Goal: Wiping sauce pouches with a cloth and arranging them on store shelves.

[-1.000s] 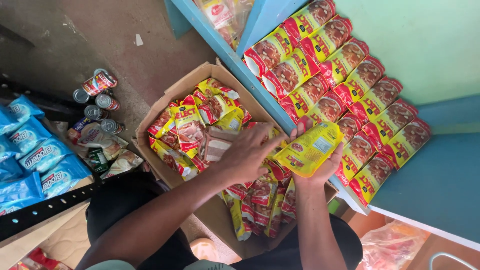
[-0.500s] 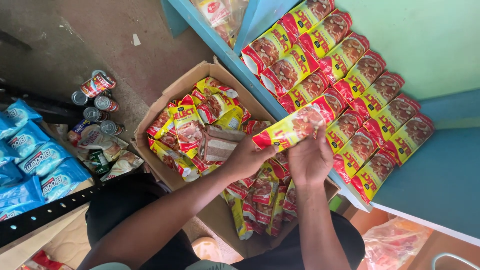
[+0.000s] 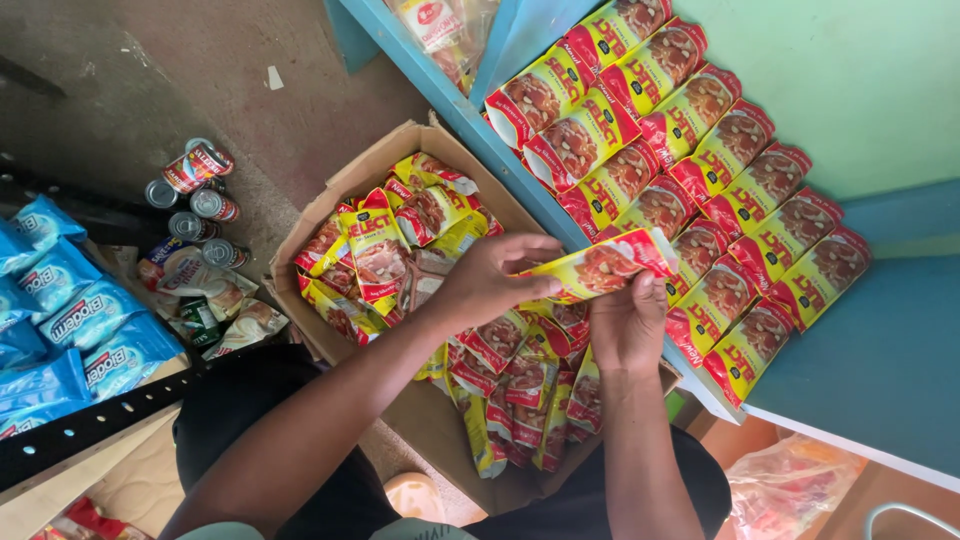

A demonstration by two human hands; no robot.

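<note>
My left hand (image 3: pixel 492 282) and my right hand (image 3: pixel 627 322) both grip one yellow and red food packet (image 3: pixel 600 267), held flat above the edge of an open cardboard box (image 3: pixel 330 196). The box holds several more packets of the same kind (image 3: pixel 385 250), loosely piled. Just past the held packet, two rows of matching packets (image 3: pixel 690 160) lie overlapping on a blue shelf (image 3: pixel 880 350). The held packet's far end reaches the nearest packet in the row.
Several tin cans (image 3: pixel 195 185) stand on the concrete floor left of the box. Blue sachets (image 3: pixel 60 320) lie on a rack at the left edge. A plastic bag (image 3: pixel 790 480) sits below the shelf. A green wall (image 3: pixel 860 80) backs the shelf.
The packet has been lifted from over the box toward the shelf rows and turned flat. My left hand moved from the box to the packet's near end.
</note>
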